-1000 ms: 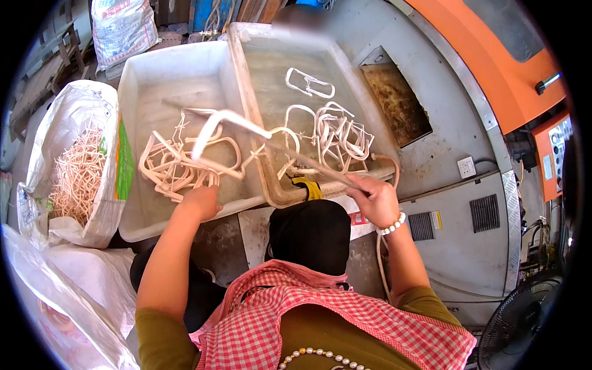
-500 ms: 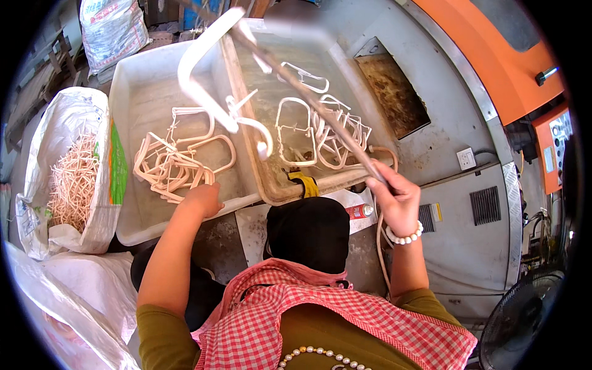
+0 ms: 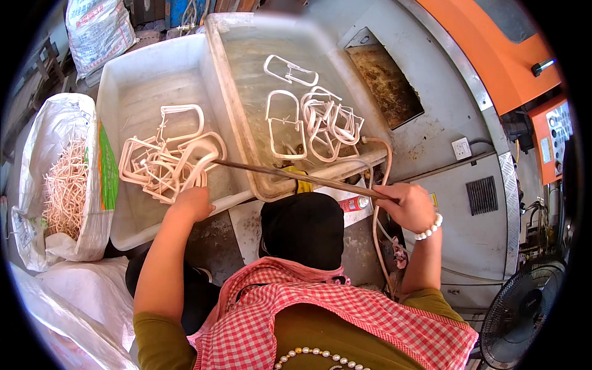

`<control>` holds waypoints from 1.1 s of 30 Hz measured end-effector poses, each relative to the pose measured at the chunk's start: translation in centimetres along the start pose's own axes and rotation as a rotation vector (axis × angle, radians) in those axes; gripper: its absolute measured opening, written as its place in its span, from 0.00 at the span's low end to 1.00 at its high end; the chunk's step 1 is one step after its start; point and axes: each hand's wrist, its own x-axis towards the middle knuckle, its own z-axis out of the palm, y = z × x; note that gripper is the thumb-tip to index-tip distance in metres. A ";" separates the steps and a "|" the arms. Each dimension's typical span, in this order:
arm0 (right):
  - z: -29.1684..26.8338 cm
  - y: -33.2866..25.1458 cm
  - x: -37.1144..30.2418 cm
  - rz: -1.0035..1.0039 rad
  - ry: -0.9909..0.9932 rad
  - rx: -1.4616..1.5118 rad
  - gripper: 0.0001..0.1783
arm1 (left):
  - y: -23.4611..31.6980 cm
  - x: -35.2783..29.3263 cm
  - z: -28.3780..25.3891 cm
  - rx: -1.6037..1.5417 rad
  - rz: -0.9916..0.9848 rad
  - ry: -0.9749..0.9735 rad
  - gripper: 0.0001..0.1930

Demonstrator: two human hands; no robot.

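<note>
My right hand (image 3: 408,206), with a bead bracelet at the wrist, is closed around one end of a long thin brown stick (image 3: 296,176). The stick reaches left across both tubs, and its far tip meets a blurred pale plastic frame (image 3: 203,148) on top of a tangled pile of similar frames (image 3: 145,163). This pile lies in the left white tub (image 3: 111,123). At its near edge my left hand (image 3: 193,205) is closed on a pale plastic frame; the fingertips are partly hidden.
Several more frames (image 3: 330,123) lie in the water of the right tub (image 3: 216,74). A sack of thin pale pieces (image 3: 65,191) stands at left. To the right are a grey and orange machine (image 3: 518,61), a hose (image 3: 376,246) and a black fan (image 3: 524,308). A red can (image 3: 353,204) lies nearby.
The stick has swung down and left from its raised slant. The white frame at its end has come down from the air onto the left pile. My left hand stays at the pile's edge.
</note>
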 end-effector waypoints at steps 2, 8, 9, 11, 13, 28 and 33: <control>-0.9 1.4 -1.1 0.075 -0.047 -0.017 0.14 | 0.4 -0.4 -0.2 -0.010 -0.015 -0.017 0.21; -2.6 4.5 -3.1 0.458 -0.024 0.321 0.17 | 0.3 -0.6 0.6 0.018 -0.013 0.006 0.20; -2.0 5.2 -2.7 0.424 0.017 0.280 0.16 | 0.2 -0.7 0.7 0.021 -0.014 0.009 0.20; 0.0 7.3 -2.0 0.367 0.110 0.189 0.16 | 0.3 -0.6 0.7 0.029 0.002 0.021 0.19; 3.0 9.0 -0.1 0.409 0.099 0.048 0.15 | 0.4 -0.4 0.6 0.036 0.014 0.025 0.20; 22.8 12.1 17.5 0.504 0.225 0.620 0.16 | -0.4 -1.4 0.9 0.003 -0.016 0.049 0.22; 24.4 12.6 28.1 0.468 0.152 0.291 0.14 | -0.4 -0.9 1.1 -0.021 -0.027 0.053 0.24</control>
